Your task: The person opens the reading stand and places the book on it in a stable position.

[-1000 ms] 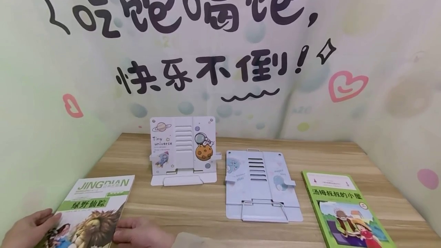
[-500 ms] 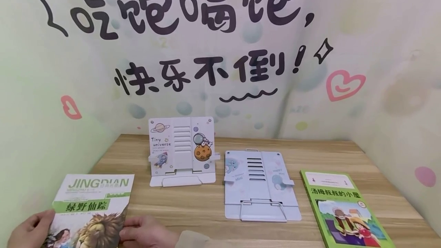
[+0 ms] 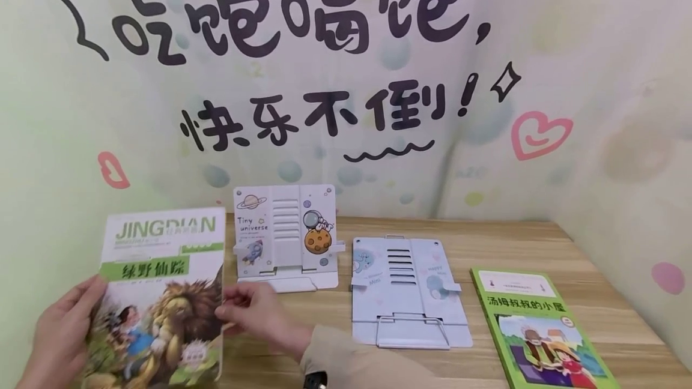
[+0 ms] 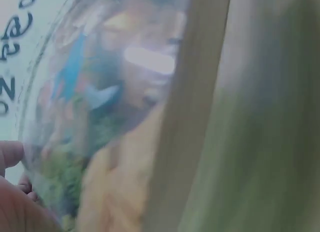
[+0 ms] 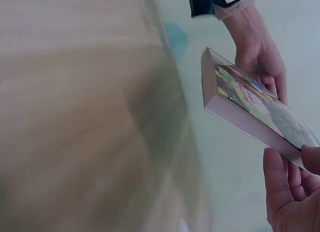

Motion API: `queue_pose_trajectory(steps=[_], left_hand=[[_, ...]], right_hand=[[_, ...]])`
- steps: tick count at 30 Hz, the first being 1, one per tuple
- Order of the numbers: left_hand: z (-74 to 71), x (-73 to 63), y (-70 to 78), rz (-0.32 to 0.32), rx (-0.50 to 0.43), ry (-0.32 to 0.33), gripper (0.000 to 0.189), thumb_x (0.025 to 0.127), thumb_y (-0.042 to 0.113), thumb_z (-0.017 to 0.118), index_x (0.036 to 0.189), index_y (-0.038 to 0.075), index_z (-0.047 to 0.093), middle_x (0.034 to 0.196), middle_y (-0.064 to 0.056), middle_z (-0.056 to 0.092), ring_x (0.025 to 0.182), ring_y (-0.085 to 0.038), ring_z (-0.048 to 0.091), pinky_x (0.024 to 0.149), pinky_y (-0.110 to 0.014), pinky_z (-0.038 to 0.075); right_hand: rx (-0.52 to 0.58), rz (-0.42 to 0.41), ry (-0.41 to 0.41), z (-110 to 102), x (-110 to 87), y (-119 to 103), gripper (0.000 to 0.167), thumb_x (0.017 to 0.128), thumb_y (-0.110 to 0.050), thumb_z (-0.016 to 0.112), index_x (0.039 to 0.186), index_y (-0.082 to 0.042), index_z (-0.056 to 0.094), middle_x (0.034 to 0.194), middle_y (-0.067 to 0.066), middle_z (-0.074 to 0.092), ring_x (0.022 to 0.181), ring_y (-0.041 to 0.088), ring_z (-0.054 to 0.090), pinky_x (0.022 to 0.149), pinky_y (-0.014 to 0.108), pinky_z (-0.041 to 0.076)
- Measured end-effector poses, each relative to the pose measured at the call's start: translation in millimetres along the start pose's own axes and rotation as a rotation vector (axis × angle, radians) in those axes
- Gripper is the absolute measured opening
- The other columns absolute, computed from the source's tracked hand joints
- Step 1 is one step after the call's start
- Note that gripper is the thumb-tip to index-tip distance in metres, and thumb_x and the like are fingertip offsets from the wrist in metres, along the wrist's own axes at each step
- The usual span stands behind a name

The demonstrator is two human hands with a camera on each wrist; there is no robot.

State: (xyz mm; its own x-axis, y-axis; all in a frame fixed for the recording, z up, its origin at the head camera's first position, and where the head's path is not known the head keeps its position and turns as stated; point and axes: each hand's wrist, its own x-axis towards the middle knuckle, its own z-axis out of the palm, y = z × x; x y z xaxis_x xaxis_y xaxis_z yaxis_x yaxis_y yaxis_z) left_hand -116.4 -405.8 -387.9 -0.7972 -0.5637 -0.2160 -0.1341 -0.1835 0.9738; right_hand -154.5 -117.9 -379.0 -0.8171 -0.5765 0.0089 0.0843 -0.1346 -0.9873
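1. Lion book (image 3: 162, 317): at eight o'clock in the head view, tilted up with its cover toward the wearer. The cover shows a lion and a child in blue. In the right wrist view its lower end is clear of the table (image 3: 503, 245).
2. Left hand (image 3: 62, 335): also at eight o'clock, gripping the book's left edge, thumb along the side. Its other fingers are mostly hidden in the head view.
3. Right hand (image 3: 265, 316): at seven o'clock, pinching the book's right edge between thumb and fingers. A beige sleeve (image 3: 362, 356) and a dark band (image 3: 315, 380) lie behind it at the wrist.
4. White stand (image 3: 285, 230): between seven and eight o'clock, upright, just beyond the book's right edge, printed with an astronaut, a planet and a rocket.
5. Blue stand (image 3: 405, 299): at five o'clock, leaning further back; its exact tilt is hard to tell.
6. Green book (image 3: 543, 329): at four o'clock, lying face up on the table, well apart from both hands.
7. Wall (image 3: 303, 149): behind everything, with large black Chinese lettering (image 3: 331, 119) around twelve o'clock.
8. The left wrist view is badly blurred.
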Motion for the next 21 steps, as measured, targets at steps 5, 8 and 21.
queue_pose_trajectory(steps=[5, 8, 21], left_hand=[[23.9, 42.2, 1.5, 0.327, 0.029, -0.360, 0.044, 0.091, 0.012, 0.061, 0.133, 0.025, 0.054, 0.106, 0.024, 0.063, 0.093, 0.006, 0.060, 0.071, -0.013, 0.052], [62.8, 29.0, 28.9, 0.451, 0.220, -0.440, 0.058, 0.092, 0.014, 0.059, 0.145, 0.017, 0.036, 0.106, 0.023, 0.059, 0.092, 0.005, 0.058, 0.071, -0.013, 0.052], [183.4, 18.3, 61.2, 0.662, 0.148, -0.427, 0.054, 0.086, -0.008, 0.059, 0.135, -0.013, 0.037, 0.090, 0.029, 0.060, 0.082, 0.008, 0.059, 0.071, -0.008, 0.049]], right_hand=[[-0.094, -0.124, 0.095, -45.3, 17.5, -34.3, 0.023, 0.083, 0.006, 0.062, 0.106, 0.007, 0.061, 0.085, 0.010, 0.063, 0.069, 0.008, 0.059, 0.067, 0.031, 0.058], [-0.146, -0.185, 0.159, -75.4, 30.6, -47.6, 0.025, 0.084, 0.006, 0.061, 0.108, 0.009, 0.060, 0.087, 0.013, 0.063, 0.069, 0.007, 0.058, 0.066, 0.030, 0.058], [-0.369, -0.321, 0.379, -162.5, 65.7, -68.1, 0.023, 0.085, 0.006, 0.061, 0.108, 0.007, 0.062, 0.094, 0.021, 0.065, 0.073, 0.006, 0.057, 0.066, 0.026, 0.057]])
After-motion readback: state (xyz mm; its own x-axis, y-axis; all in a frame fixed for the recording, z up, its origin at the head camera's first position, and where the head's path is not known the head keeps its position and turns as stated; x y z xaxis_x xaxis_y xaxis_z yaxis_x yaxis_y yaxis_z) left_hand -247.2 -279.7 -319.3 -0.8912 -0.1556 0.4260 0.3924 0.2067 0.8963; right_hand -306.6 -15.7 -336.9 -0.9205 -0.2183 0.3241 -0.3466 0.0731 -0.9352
